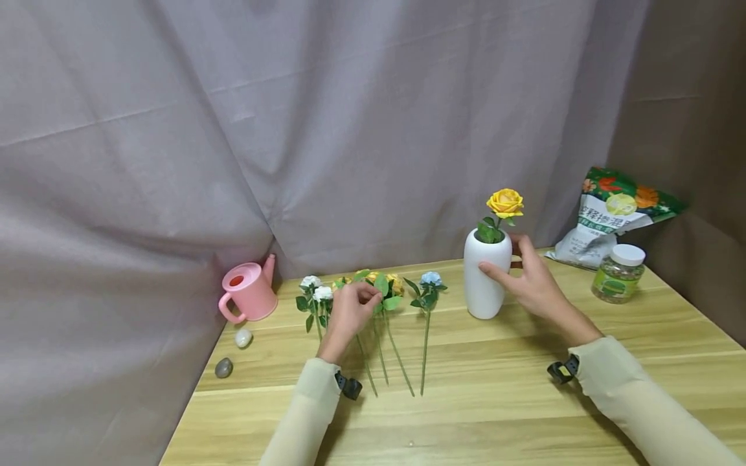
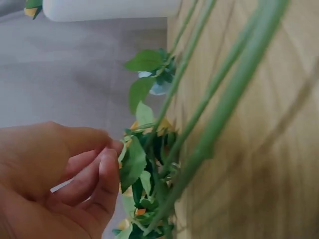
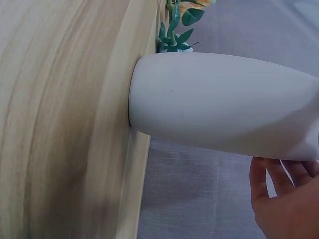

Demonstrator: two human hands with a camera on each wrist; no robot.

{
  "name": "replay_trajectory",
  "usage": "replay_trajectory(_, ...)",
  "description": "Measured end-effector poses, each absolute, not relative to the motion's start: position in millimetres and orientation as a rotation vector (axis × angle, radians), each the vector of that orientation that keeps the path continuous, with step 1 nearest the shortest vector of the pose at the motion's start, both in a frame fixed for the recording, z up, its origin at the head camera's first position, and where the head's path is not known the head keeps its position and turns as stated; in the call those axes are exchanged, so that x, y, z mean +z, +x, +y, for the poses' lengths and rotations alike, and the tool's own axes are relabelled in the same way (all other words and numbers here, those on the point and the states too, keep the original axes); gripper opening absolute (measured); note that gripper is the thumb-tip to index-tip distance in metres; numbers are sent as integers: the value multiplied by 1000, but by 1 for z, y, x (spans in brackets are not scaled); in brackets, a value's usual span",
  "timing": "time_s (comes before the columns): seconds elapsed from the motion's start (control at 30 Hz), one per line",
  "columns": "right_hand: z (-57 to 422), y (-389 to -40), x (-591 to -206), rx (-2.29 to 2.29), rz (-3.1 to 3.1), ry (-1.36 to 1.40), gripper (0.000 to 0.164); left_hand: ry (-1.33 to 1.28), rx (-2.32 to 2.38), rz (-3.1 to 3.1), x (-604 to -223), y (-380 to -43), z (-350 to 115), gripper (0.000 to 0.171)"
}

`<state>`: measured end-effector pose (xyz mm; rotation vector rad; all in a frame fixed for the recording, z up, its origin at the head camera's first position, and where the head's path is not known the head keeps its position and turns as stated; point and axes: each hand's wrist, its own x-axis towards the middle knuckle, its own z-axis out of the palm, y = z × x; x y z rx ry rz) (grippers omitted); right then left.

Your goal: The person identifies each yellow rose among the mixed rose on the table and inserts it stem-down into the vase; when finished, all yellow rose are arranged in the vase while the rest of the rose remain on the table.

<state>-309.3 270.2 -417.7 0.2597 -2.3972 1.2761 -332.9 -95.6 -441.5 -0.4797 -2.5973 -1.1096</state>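
My right hand point(image 1: 533, 285) grips the white vase point(image 1: 482, 288) near its upper right side, thumb in front and fingers behind. The vase stands upright with one yellow rose point(image 1: 505, 203) rising from its mouth. In the left wrist view, the thumb and fingertips of my left hand point(image 2: 65, 174) meet at a green leaf point(image 2: 133, 164) among the lying yellow roses point(image 1: 396, 283), pinching it. My left hand partly covers these blooms in the head view. White flowers point(image 1: 322, 294) lie left of that hand, and a blue flower point(image 1: 431, 278) lies between it and the vase.
A pink watering can point(image 1: 254, 292) stands at the back left, with a white stone point(image 1: 243, 337) and a grey stone point(image 1: 224, 367) before it. At the right are a lidded jar point(image 1: 618, 278) and a printed bag point(image 1: 606, 217). A grey curtain point(image 1: 373, 129) hangs behind the table.
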Motion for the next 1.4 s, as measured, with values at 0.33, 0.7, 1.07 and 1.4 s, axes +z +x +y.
replay_trajectory(0.33, 269, -309, -418, 1273, -2396, 274, 74, -409, -958, -2800, -438, -319, -88, 13)
replay_trajectory(0.7, 268, -307, -419, 1284, -2404, 275, 74, -305, -1034, -2892, -447, -315, -85, 18)
replay_trajectory(1.07, 269, -309, -418, 1271, -2383, 293, 73, -318, -1187, -2952, -444, -316, -88, 20)
replay_trajectory(1.4, 265, -304, -413, 1271, -2404, 267, 73, -329, -1369, -2930, -432, -317, -95, 17)
